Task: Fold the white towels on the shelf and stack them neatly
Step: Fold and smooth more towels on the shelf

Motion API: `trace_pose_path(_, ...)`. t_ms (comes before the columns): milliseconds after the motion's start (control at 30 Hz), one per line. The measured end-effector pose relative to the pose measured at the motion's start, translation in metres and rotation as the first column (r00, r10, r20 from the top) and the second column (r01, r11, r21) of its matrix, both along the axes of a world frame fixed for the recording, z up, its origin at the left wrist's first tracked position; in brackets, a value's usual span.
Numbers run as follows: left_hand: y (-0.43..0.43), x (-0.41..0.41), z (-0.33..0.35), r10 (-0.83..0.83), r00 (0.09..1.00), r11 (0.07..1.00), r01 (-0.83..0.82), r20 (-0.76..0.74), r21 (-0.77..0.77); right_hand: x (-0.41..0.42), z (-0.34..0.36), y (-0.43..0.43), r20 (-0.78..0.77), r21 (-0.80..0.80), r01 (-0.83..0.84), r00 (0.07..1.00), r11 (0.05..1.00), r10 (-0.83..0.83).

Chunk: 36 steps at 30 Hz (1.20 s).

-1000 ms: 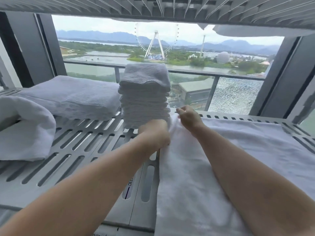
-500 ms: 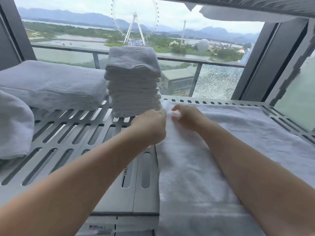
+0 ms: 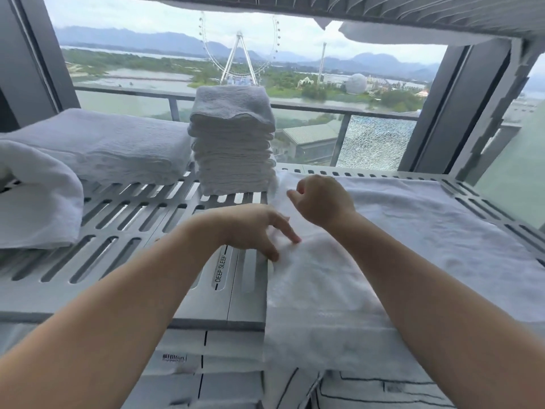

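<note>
Spread towel [image 3: 398, 246] lies flat on the right half of the shelf [image 3: 244, 302]; its near hem drapes over the shelf's front lip. Its right end runs out of view, so the long axis is judged left to right, not confirmed.

Left hand [image 3: 256, 231]: nearer of the two, at the towel's left edge, about midway along it. Its fingers [image 3: 287, 230] are extended and angled down, tips touching the cloth just inside the edge. Nothing is gripped.

Right hand [image 3: 323, 200]: farther in, over the towel's far-left corner. Fingers are curled under the palm; whether they pinch the cloth is hidden, cannot tell.

Key relation: both hands sit on the towel's left end, and the bulk of the cloth extends right and toward the near edge. Judgement: the fold would carry this left edge rightward across the towel.

Stack of folded towels [image 3: 233, 154] stands upright just beyond the left hand, its base touching or just beside the spread towel's far-left corner. This is the likely destination, close to both hands.

Far left is a large folded towel [image 3: 103, 149]; nearer on the left is a loose towel [image 3: 38, 202], not yet folded
</note>
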<state>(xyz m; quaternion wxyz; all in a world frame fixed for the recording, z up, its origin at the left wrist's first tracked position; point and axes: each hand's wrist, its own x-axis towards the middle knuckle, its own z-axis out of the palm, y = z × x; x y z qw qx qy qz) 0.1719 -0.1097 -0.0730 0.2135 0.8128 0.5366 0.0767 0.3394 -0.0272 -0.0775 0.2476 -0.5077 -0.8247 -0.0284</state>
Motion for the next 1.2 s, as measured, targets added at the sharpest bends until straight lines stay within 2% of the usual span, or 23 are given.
trace_pose_path(67,-0.001,0.002,-0.005,0.048,0.993,0.996,-0.055,0.107,0.063,0.007,0.004,-0.017,-0.006,-0.065,0.021,1.000,0.998,-0.022)
trace_pose_path(133,-0.002,0.004,-0.009,0.087,0.977,0.992,-0.103,0.196,0.074,0.013,0.005,-0.033,-0.014,-0.243,0.023,1.000,0.970,-0.027)
trace_pose_path(233,-0.006,0.010,-0.007,0.120,0.967,0.989,-0.136,0.225,0.059,0.024,0.004,-0.058,-0.075,-0.567,-0.068,0.997,0.821,0.032)
trace_pose_path(267,-0.007,0.013,-0.005,0.132,0.972,0.988,-0.145,0.193,0.056,0.026,0.002,-0.065,-0.056,-0.597,-0.088,0.996,0.797,0.068)
trace_pose_path(333,-0.012,0.019,0.001,0.162,0.976,0.983,-0.172,0.147,0.061,0.028,-0.001,-0.077,0.056,-0.537,-0.061,0.993,0.841,0.108)
trace_pose_path(400,-0.018,0.024,0.002,0.208,0.948,0.964,-0.240,0.240,0.114,0.027,-0.005,-0.086,0.117,-0.406,-0.022,0.990,0.914,0.076)
trace_pose_path(467,-0.027,0.031,-0.004,0.331,0.851,0.869,-0.443,0.407,0.221,0.031,-0.010,-0.092,0.013,-0.359,-0.037,0.999,0.933,0.045)
trace_pose_path(500,-0.034,0.034,-0.007,0.406,0.752,0.790,-0.574,0.520,0.214,0.036,-0.013,-0.094,-0.086,-0.374,-0.059,0.996,0.925,0.028)
trace_pose_path(533,-0.040,0.038,-0.008,0.469,0.619,0.728,-0.675,0.630,0.121,0.042,-0.016,-0.096,-0.202,-0.387,-0.089,0.979,0.918,0.010)
trace_pose_path(567,-0.046,0.044,-0.008,0.529,0.477,0.702,-0.711,0.701,-0.045,0.048,-0.019,-0.097,-0.321,-0.390,-0.117,0.947,0.913,-0.015)
trace_pose_path(600,-0.053,0.050,-0.007,0.587,0.373,0.702,-0.676,0.719,-0.222,0.054,-0.023,-0.099,-0.423,-0.379,-0.137,0.905,0.915,-0.040)
trace_pose_path(633,-0.059,0.057,-0.004,0.629,0.343,0.714,-0.608,0.697,-0.346,0.058,-0.027,-0.100,-0.501,-0.364,-0.153,0.864,0.919,-0.055)
trace_pose_path(667,-0.064,0.064,-0.001,0.645,0.371,0.733,-0.548,0.668,-0.403,0.061,-0.030,-0.102,-0.558,-0.354,-0.174,0.828,0.919,-0.058)
trace_pose_path(733,-0.070,0.077,0.005,0.629,0.433,0.765,-0.490,0.646,-0.418,0.064,-0.035,-0.103,-0.630,-0.341,-0.225,0.776,0.913,-0.044)
trace_pose_path(833,-0.074,0.083,0.012,0.636,0.492,0.762,-0.525,0.595,-0.380,0.068,-0.037,-0.109,-0.691,-0.364,-0.339,0.723,0.868,-0.008)
trace_pose_path(867,-0.075,0.081,0.013,0.646,0.523,0.756,-0.541,0.556,-0.369,0.068,-0.037,-0.112,-0.679,-0.366,-0.367,0.733,0.856,0.024)
trace_pose_path(967,-0.075,0.071,0.016,0.701,0.596,0.709,-0.643,0.392,-0.290,0.066,-0.039,-0.116,-0.495,-0.300,-0.295,0.861,0.907,0.116)
trace_pose_path(1033,-0.075,0.062,0.018,0.729,0.612,0.682,-0.685,0.306,-0.256,0.065,-0.038,-0.117,-0.345,-0.256,-0.232,0.929,0.938,0.136)
trace_pose_path(1133,-0.073,0.055,0.014,0.723,0.636,0.689,-0.688,0.268,-0.226,0.061,-0.036,-0.114,-0.175,-0.259,-0.208,0.970,0.943,0.166)
trace_pose_path(1200,-0.066,0.052,0.012,0.705,0.662,0.701,-0.706,0.256,-0.102,0.056,-0.034,-0.110,-0.113,-0.260,-0.210,0.976,0.942,0.186)
